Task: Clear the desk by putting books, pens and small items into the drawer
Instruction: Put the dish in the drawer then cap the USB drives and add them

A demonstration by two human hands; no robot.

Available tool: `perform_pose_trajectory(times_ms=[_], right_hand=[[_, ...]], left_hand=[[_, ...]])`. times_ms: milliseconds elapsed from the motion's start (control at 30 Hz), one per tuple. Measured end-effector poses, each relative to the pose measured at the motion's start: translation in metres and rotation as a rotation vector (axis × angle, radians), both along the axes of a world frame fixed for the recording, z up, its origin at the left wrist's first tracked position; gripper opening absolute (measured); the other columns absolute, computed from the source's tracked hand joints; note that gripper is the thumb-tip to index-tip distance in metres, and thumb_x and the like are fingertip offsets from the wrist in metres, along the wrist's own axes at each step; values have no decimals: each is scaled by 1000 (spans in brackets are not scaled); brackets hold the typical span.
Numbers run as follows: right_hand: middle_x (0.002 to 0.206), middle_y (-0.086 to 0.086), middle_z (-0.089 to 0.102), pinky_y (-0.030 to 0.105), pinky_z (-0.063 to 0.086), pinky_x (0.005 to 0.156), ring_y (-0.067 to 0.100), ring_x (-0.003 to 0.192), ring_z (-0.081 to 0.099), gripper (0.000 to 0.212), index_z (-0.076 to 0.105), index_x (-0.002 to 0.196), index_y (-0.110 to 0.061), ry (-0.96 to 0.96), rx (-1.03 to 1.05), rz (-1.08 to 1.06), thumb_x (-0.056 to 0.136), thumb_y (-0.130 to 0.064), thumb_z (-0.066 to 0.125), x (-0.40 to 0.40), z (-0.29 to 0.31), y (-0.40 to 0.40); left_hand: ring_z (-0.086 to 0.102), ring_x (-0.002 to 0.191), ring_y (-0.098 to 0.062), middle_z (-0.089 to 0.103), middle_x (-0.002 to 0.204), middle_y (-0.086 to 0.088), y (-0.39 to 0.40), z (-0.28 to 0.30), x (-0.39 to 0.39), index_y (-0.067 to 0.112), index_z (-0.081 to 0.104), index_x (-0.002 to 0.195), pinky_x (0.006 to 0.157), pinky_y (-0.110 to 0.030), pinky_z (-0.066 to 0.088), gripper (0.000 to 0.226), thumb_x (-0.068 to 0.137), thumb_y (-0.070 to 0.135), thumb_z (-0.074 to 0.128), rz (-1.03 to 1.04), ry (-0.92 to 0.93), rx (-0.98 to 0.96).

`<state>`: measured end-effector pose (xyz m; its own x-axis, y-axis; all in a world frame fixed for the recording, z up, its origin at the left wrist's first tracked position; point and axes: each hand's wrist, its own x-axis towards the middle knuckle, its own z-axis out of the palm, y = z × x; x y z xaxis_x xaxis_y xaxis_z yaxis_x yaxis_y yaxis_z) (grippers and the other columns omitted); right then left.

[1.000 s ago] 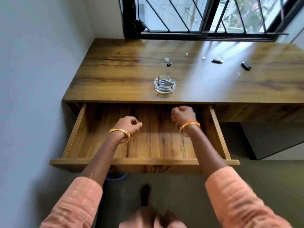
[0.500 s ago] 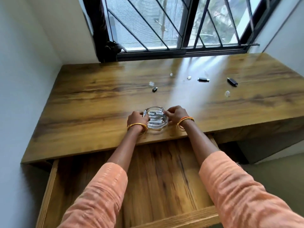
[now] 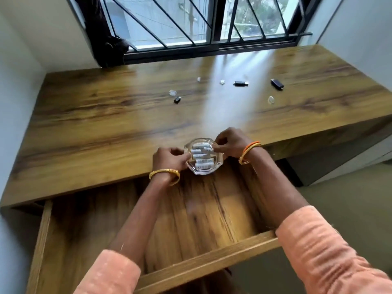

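A clear glass dish [image 3: 204,166] with several small white cylinders in it hangs at the desk's front edge, partly over the open wooden drawer [image 3: 199,213]. My left hand [image 3: 169,160] grips its left rim and my right hand [image 3: 230,143] pinches its right rim. Farther back on the wooden desk [image 3: 106,115] lie small items: a black piece [image 3: 177,99], a clear cap [image 3: 173,93], a black stick [image 3: 240,83], a black lighter-like piece [image 3: 277,83], a clear round bit [image 3: 270,100] and two tiny clear bits [image 3: 221,82].
A barred window [image 3: 203,24] runs along the desk's far edge, with a dark bundle [image 3: 112,47] in its left corner. White walls close in on the left and far right. The drawer's front board [image 3: 207,259] crosses below my forearms.
Both hands went from over the drawer to the glass dish and took hold of it. The dish has since come from the desk top toward the front edge, over the drawer.
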<state>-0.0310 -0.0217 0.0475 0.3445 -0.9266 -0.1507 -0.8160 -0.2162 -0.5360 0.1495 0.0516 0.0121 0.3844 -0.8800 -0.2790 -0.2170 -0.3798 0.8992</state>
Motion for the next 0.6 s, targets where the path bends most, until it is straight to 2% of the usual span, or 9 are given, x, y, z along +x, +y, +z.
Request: perform_pose_trajectory(times_ms=[67,133,200,267,300,400,533,600], right_hand=[[68,10,69,20,51,54,15,60,67,15,74,83,-4,77,75,81,80,-18,68,-21,1,19],[78,11,72,31,57,66,20,69,69,15,74,86,-7,198,134,146,81,-21,69,-38,-8,37],[86,8,73,29,57,72,18,75,68,17,73,91,-10,309,153,197,82,-24,69,-49,-23,51],[92,10,71,29,57,74,21,80,68,19,72,96,-7,353,178,238,84,-21,68,-57,-38,61],[94,11,71,31,58,74,23,81,68,20,71,98,-5,366,196,253,84,-19,68,-59,-44,65],[99,13,69,28,57,73,24,84,67,23,68,104,-4,429,226,286,84,-15,68,-63,-61,70],[105,14,63,28,53,73,27,89,65,27,64,109,-4,502,200,347,83,-10,68,-67,-73,71],[107,16,63,29,52,73,28,92,65,28,63,111,-2,526,191,390,83,-7,67,-68,-77,72]], left_hand=[[72,75,-27,73,78,-14,27,-10,-21,16,69,65,74,-45,59,19,57,14,86,-6,95,71],[70,70,-23,72,75,-10,52,-24,-43,13,67,65,70,-37,59,21,57,16,86,-29,38,152],[64,61,-17,69,74,-10,71,-36,-64,6,70,71,55,-25,55,17,63,9,84,-36,-3,244],[63,56,-15,68,78,-13,81,-48,-85,-3,70,80,43,-20,52,18,66,1,81,-26,28,333],[65,57,-16,69,80,-13,82,-54,-93,-4,70,82,44,-22,54,20,66,0,81,-21,9,365],[70,70,-17,73,80,-10,82,-65,-111,3,74,79,62,-31,60,26,59,16,86,-66,-144,436],[65,71,-15,68,79,-5,82,-72,-127,3,70,85,50,-24,49,33,65,24,85,-90,-164,504],[68,71,-17,70,82,-7,83,-77,-134,1,68,86,58,-30,57,35,66,25,84,-98,-145,545]])
